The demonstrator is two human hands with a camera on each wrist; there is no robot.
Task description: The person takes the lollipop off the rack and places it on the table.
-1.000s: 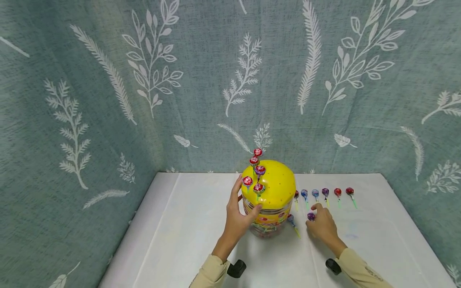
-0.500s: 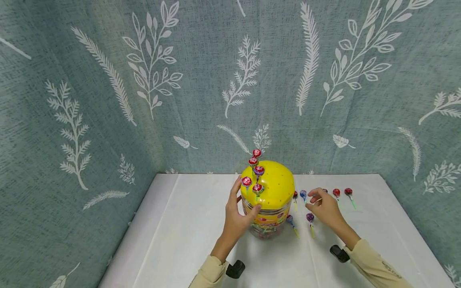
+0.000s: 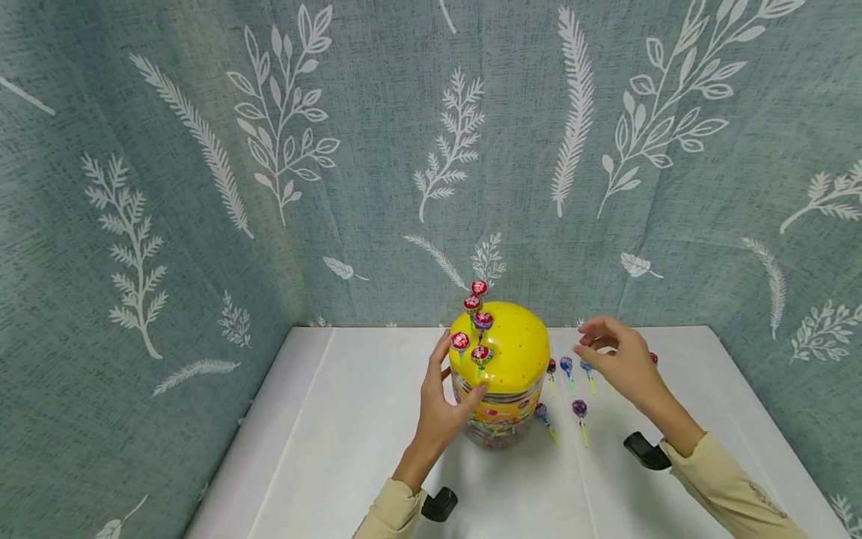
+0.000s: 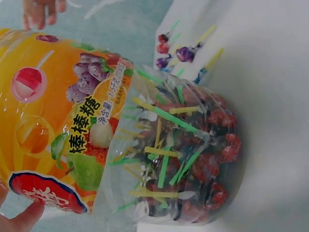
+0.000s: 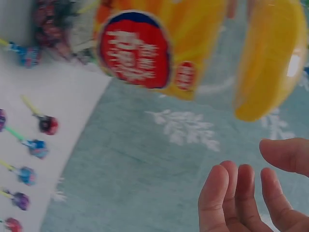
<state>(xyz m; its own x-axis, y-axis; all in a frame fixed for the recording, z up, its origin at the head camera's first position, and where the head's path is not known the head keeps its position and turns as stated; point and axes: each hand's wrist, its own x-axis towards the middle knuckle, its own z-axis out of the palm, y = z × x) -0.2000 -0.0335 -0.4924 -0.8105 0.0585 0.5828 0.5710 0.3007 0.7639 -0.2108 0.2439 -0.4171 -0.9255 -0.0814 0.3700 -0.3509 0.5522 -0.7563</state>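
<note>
Item: lollipop jar (image 3: 500,374), clear plastic with a domed yellow lid (image 3: 508,340), standing upright at table centre, long axis vertical. Five lollipops are stuck in the lid's holes at its 9 to 11 o'clock edge, heads up, sticks down.

Left hand (image 3: 441,404): wrapped against the jar's wall at 9 o'clock, thumb on the front label, fingers curled round the side; a steadying grip.

Right hand (image 3: 616,359): raised above the table at the jar's 3 o'clock, fingers loosely bent, thumb apart; the wrist view shows nothing between the fingertips (image 5: 241,193).

Loose lollipops (image 3: 579,408): a row on the white table (image 3: 337,449) at the jar's 3 o'clock, partly hidden under the right hand, and two nearer ones at 4 to 5 o'clock. All lie flat, heads at 12 o'clock, sticks towards 6.

Handling note, as a judgement: keep the jar braced, pinch one lollipop by the head, turn its stick downward and line it up over a free lid hole
</note>
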